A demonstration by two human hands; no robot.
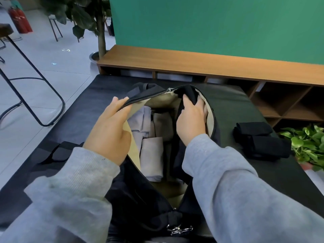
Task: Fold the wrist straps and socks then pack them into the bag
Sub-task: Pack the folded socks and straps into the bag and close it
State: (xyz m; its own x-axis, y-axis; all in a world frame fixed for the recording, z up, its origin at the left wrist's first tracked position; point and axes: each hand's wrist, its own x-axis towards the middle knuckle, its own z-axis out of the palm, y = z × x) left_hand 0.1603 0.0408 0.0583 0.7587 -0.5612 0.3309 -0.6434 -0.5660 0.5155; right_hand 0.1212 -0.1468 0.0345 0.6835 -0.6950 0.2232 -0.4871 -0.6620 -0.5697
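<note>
**Packing the black bag**

A green wall (219,23) stands at the back, with a long wooden shelf (192,62) under it. In front of the shelf is a black table (242,106). The floor on the left is grey, with a black stool (26,71) and a tall plant (82,16) on it.

A black bag (140,199) lies open in the middle of the table. Its inside is tan. Folded grey clothes (151,155) lie in the bag, side by side.

The left hand (108,130) holds the left edge of the bag by the zip, with the fingers curled over the edge, and the bag's mouth gapes wide. The right hand (192,118) is inside the bag at the far right side. Its fingers are curled round a black cloth (188,95). I cannot tell if this cloth is a sock or a strap.

Two black rolls (259,139) lie on the table to the right of the bag, touching each other. A small green plant (308,144) sits just past the right edge of the table. Both arms wear grey sleeves (236,190).
</note>
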